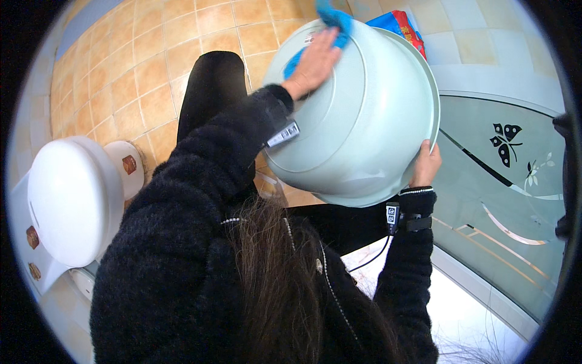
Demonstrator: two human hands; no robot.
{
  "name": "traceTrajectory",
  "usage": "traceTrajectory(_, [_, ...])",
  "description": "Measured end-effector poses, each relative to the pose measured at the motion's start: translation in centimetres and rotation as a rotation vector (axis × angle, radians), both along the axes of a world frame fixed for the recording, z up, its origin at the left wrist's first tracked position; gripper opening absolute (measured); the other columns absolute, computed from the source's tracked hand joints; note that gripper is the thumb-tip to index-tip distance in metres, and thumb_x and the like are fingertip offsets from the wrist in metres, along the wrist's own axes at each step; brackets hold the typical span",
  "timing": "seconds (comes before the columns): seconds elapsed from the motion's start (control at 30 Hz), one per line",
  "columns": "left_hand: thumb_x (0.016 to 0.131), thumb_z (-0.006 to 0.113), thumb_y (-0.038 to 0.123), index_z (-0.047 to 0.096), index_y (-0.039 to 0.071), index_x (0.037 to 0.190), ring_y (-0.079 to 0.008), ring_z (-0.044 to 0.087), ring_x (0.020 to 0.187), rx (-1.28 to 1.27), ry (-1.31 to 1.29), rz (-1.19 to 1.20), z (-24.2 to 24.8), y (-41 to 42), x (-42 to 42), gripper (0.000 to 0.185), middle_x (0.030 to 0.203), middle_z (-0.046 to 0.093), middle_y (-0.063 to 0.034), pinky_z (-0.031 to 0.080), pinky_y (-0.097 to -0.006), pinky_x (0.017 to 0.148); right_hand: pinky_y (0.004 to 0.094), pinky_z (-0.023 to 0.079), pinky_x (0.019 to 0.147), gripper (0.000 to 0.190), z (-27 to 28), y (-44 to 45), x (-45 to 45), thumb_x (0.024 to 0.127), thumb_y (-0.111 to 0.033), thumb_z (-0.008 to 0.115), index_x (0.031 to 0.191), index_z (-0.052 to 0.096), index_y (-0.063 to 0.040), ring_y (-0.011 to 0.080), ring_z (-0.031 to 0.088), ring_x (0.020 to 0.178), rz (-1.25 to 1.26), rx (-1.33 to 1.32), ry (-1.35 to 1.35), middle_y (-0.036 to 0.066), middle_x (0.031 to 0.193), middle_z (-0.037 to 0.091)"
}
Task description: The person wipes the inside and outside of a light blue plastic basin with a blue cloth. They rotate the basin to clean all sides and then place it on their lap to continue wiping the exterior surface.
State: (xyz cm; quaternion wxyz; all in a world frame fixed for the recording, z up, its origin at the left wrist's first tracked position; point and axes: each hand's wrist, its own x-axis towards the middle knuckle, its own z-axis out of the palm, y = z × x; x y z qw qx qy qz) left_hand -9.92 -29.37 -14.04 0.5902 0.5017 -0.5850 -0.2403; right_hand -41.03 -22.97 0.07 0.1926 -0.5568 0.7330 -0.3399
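Note:
A large pale green plastic basin point(391, 104) is tipped on its side in front of me, its round underside facing left. My left hand point(316, 61) lies flat over a bright blue cloth point(338, 22) and presses it against that underside. Part of the cloth sticks out past the fingers at the top, and part shows under the palm. Around the rim at the basin's lower right, my right hand point(426, 166) has its fingers and thumb closed. My left hand looks slightly blurred.
To the left stands a white toilet point(68, 200) with its lid down. A frosted glass panel point(477, 182) with a butterfly decoration is on the right. Behind the basin is a blue and red printed bag point(400, 27). Orange tiles point(159, 68) cover the floor.

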Motion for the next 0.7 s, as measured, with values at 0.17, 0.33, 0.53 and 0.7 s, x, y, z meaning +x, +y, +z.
traceTrajectory(0.17, [0.100, 0.034, 0.045, 0.026, -0.001, 0.149, -0.0387, 0.024, 0.143, 0.266, 0.188, 0.047, -7.8, -1.9, 3.0, 0.067, 0.152, 0.027, -0.0272, 0.018, -0.0414, 0.117, 0.0307, 0.045, 0.078, 0.032, 0.2, 0.0, 0.3, 0.098, -0.023, 0.051, 0.111, 0.061, 0.005, 0.0139, 0.054, 0.085, 0.040, -0.003, 0.011, 0.006, 0.095, 0.063])
traceTrajectory(0.33, [0.101, 0.035, 0.044, 0.022, -0.007, 0.147, -0.0372, 0.024, 0.142, 0.480, 0.317, 0.069, -14.8, -1.0, 3.0, 0.071, 0.151, 0.027, -0.0278, 0.019, -0.0389, 0.116, 0.0327, 0.046, 0.080, 0.031, 0.2, 0.0, 0.2, 0.098, -0.020, 0.048, 0.108, 0.060, 0.007, 0.0163, 0.056, 0.085, -0.006, -0.015, -0.067, 0.010, 0.095, 0.064])
traceTrajectory(0.53, [0.098, 0.036, 0.046, 0.028, -0.010, 0.143, -0.0473, 0.033, 0.134, 0.680, 0.328, 0.271, -19.0, 3.4, 0.0, 0.072, 0.141, 0.037, -0.0377, 0.027, -0.0460, 0.112, 0.0323, 0.045, 0.079, 0.032, 0.5, 0.0, 0.0, 0.098, -0.022, 0.048, 0.107, 0.061, 0.006, 0.0159, 0.056, 0.083, 0.041, -0.021, 0.035, 0.010, 0.092, 0.064])
traceTrajectory(0.7, [0.097, 0.037, 0.049, 0.026, -0.008, 0.145, -0.0505, 0.033, 0.133, 0.796, 0.448, 0.230, -13.7, 10.3, -2.2, 0.075, 0.141, 0.034, -0.0390, 0.027, -0.0488, 0.112, 0.0356, 0.046, 0.080, 0.034, 0.1, -0.3, -0.6, 0.097, -0.024, 0.049, 0.109, 0.061, 0.006, 0.0214, 0.060, 0.084, 0.022, -0.025, 0.096, 0.013, 0.094, 0.067])
